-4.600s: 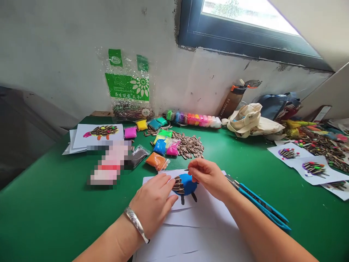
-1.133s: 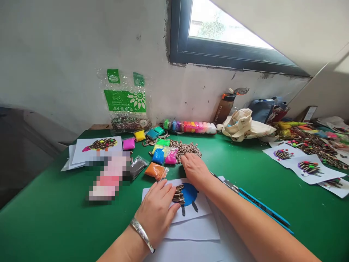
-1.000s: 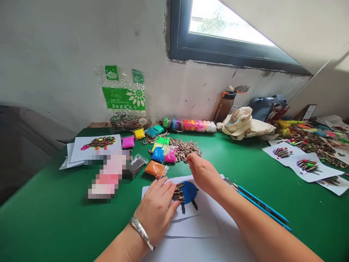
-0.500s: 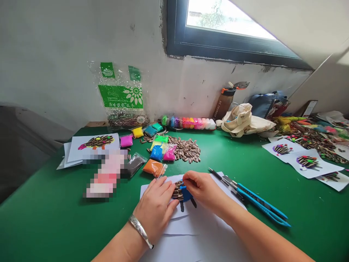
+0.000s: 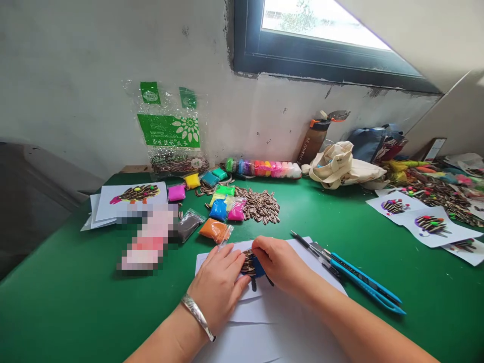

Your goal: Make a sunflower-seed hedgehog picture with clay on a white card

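Note:
Between my hands lies a white sheet of paper (image 5: 247,302) with a small animal figure: a blue clay body (image 5: 259,268), dark legs and rows of striped sunflower seeds (image 5: 248,266) set into it. My left hand (image 5: 217,280), a silver bangle at its wrist, rests flat on the sheet with fingers spread, fingertips at the figure's left side. Over the right part of the blue body, my right hand (image 5: 280,262) is closed in a pinch, thumb and forefinger at the seeds' edge. Whatever is between those fingertips is hidden.
Beyond the paper are a seed pile (image 5: 260,205) and small clay packets, an orange one (image 5: 215,231) nearest. A pen (image 5: 313,254) and a blue cutter (image 5: 366,282) lie right. Finished pictures (image 5: 433,224) sit far right, a seed bag (image 5: 170,136) and bottle (image 5: 314,138) at the wall.
My right hand has shifted slightly left and covers more of the blue body. My left hand stays on the paper. The whole view has moved a little.

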The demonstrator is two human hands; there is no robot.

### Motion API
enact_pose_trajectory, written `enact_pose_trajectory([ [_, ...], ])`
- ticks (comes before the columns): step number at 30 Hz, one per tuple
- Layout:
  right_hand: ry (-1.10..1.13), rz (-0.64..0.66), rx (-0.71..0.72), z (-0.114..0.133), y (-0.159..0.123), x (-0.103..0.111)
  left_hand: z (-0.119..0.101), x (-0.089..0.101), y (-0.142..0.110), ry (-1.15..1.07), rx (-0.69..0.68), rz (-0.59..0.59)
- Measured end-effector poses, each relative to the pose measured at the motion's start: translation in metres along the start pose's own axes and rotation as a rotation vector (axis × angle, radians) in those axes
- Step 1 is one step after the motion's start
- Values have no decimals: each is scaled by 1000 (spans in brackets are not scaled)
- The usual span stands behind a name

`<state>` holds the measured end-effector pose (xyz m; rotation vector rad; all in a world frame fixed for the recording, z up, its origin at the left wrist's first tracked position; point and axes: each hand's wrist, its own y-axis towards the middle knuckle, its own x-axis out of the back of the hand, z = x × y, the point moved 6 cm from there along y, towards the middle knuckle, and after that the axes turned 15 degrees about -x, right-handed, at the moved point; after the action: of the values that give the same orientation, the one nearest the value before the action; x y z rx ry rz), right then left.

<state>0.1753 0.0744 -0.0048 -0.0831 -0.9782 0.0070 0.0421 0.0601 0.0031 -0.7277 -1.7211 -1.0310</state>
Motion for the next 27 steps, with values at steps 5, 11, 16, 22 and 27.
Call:
enact_pose_trajectory([
  [5, -72, 0, -15, 1, 0, 0, 0, 0, 1, -15, 11, 28],
  [11, -129, 8, 16, -1, -1, -5, 0, -2, 0, -14, 25, 37],
  [16, -211, 5, 86, 1, -2, -16, 2, -3, 0, -46, 40, 49],
  [22, -130, -39, 31, -2, -3, -1, 3, -3, 1, -91, 65, 59],
  [27, -194, -58, 38, -7, -6, 6, 3, -3, 1, -121, 89, 64],
])
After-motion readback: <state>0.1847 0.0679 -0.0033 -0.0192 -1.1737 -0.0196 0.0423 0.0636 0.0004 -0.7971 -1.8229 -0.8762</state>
